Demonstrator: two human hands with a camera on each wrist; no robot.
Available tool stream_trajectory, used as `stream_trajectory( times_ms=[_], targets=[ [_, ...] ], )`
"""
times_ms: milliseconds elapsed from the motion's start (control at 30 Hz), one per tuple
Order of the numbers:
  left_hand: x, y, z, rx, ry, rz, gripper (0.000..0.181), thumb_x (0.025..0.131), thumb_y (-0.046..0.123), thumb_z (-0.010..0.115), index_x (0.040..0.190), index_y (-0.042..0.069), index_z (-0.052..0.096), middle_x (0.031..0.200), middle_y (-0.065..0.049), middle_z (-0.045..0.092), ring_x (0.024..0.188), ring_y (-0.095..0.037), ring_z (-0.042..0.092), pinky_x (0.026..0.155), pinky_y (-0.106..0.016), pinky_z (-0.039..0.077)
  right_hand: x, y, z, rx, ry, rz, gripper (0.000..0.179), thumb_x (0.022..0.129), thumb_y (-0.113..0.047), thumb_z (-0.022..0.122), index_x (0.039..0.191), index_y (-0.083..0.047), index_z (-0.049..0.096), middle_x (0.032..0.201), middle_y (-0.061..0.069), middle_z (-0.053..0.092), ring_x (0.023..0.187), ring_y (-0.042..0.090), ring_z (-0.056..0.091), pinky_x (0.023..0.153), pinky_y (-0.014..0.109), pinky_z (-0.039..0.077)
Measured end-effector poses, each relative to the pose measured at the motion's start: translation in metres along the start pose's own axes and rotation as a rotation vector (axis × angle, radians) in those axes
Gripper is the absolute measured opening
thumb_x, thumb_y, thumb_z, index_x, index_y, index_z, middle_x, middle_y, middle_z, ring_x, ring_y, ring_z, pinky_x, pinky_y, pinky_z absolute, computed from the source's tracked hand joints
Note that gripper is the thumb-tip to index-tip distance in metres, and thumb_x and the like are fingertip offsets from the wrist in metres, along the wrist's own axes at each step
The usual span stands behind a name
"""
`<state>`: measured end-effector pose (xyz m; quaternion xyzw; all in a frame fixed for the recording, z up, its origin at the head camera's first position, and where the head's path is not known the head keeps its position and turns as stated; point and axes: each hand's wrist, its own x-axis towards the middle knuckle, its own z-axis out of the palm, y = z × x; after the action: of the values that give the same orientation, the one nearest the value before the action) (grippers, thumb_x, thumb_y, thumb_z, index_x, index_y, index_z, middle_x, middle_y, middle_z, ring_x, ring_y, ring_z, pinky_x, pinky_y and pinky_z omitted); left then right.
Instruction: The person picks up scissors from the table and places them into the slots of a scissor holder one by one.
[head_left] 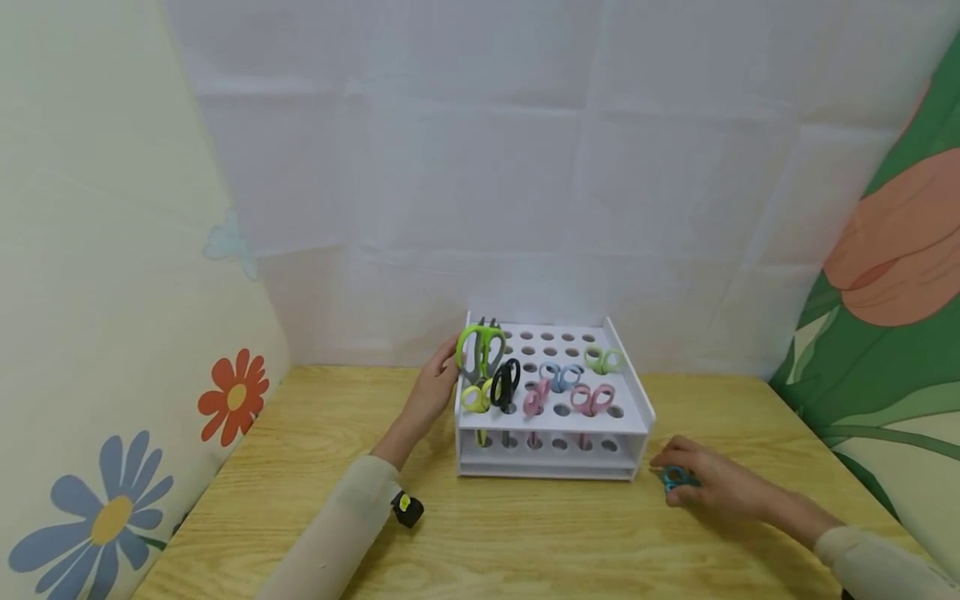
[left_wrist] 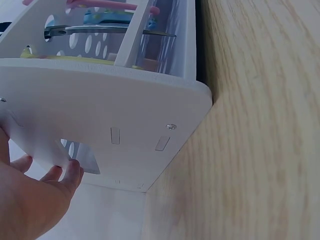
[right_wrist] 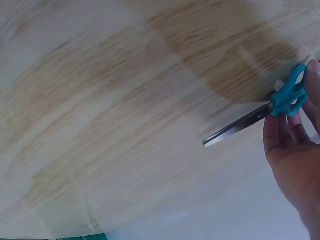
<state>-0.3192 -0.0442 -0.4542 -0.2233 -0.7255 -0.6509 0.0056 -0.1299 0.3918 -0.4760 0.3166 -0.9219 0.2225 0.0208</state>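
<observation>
A white rack (head_left: 562,423) with rows of round holes holds several scissors upright by their blades. My left hand (head_left: 435,385) rests against its left side; in the left wrist view, the fingertips (left_wrist: 75,169) touch the side panel beside a cutout. Near that hand stand large green-and-grey scissors (head_left: 480,346), yellow scissors (head_left: 476,398) and black scissors (head_left: 505,383). To the right of the rack, my right hand (head_left: 716,482) pinches small teal scissors (right_wrist: 289,95) by the handles, thumb opposite fingers. Their blades look closed and lie just over or on the table; contact is unclear.
Pink scissors (head_left: 592,400), light blue scissors (head_left: 561,377) and light green scissors (head_left: 603,360) also stand in the rack. Beneath everything lies a wood-grain table (head_left: 525,542). A white cloth (head_left: 525,167) hangs behind it, with flower-patterned panels at both sides.
</observation>
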Motion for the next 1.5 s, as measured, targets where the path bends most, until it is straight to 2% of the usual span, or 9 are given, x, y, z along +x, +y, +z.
stream_trajectory(
  times_ms=[133,300,600,1067,1200,1367,1500],
  targets=[
    [-0.001,0.0,0.001,0.009,0.0,-0.008,0.053,0.108,0.042,0.048,0.157,0.023,0.042,0.158,-0.006,0.04,0.142,-0.031,0.037,0.113,-0.051,0.033,-0.003,0.0,0.0,-0.009,0.02,-0.039,0.028,0.089,-0.025,0.078,0.109,-0.007,0.071,0.101,-0.002,0.05,0.083,0.008,0.051,0.066,0.027,0.049],
    [-0.002,0.001,0.001,0.009,-0.003,-0.011,0.052,0.109,0.041,0.047,0.157,0.022,0.042,0.158,-0.006,0.04,0.143,-0.029,0.036,0.113,-0.049,0.034,-0.007,0.001,0.001,0.063,0.015,-0.001,0.013,0.089,-0.023,0.078,0.097,-0.017,0.07,0.097,-0.005,0.051,0.08,0.004,0.05,0.063,0.026,0.049],
    [-0.002,0.0,0.003,0.001,0.003,-0.014,0.051,0.109,0.038,0.048,0.157,0.022,0.043,0.157,-0.008,0.041,0.142,-0.03,0.038,0.112,-0.048,0.035,-0.012,0.003,0.0,0.146,0.015,0.071,0.011,0.091,-0.022,0.078,0.096,-0.017,0.069,0.09,-0.013,0.065,0.079,0.003,0.057,0.065,0.026,0.049],
    [-0.002,0.0,0.002,0.011,0.001,-0.033,0.049,0.11,0.038,0.046,0.157,0.025,0.042,0.158,-0.004,0.041,0.142,-0.03,0.037,0.112,-0.05,0.035,-0.008,-0.003,-0.005,0.199,0.0,0.046,0.003,0.095,-0.012,0.072,0.096,-0.016,0.072,0.085,-0.01,0.068,0.075,0.004,0.06,0.062,0.027,0.051],
    [-0.001,0.0,0.001,0.018,0.002,-0.046,0.05,0.109,0.043,0.045,0.157,0.03,0.042,0.158,0.0,0.04,0.143,-0.028,0.036,0.113,-0.049,0.034,-0.007,-0.002,-0.011,0.21,0.041,0.057,0.003,0.095,-0.008,0.071,0.096,-0.012,0.072,0.086,-0.009,0.067,0.076,0.005,0.06,0.063,0.026,0.051],
    [0.001,-0.002,-0.001,0.005,-0.013,-0.027,0.052,0.108,0.044,0.046,0.157,0.028,0.041,0.158,-0.002,0.04,0.143,-0.029,0.036,0.113,-0.049,0.033,-0.004,-0.006,-0.023,0.248,0.098,0.055,0.004,0.095,-0.002,0.069,0.099,-0.003,0.071,0.089,-0.002,0.069,0.076,0.008,0.062,0.062,0.027,0.054],
    [0.0,-0.003,-0.001,-0.005,-0.02,-0.022,0.052,0.108,0.045,0.046,0.157,0.027,0.04,0.158,-0.001,0.039,0.143,-0.028,0.035,0.113,-0.048,0.034,0.0,-0.013,-0.032,0.24,0.165,0.083,0.008,0.095,-0.001,0.069,0.101,-0.007,0.072,0.088,-0.001,0.071,0.073,0.01,0.065,0.06,0.029,0.055]
  ],
)
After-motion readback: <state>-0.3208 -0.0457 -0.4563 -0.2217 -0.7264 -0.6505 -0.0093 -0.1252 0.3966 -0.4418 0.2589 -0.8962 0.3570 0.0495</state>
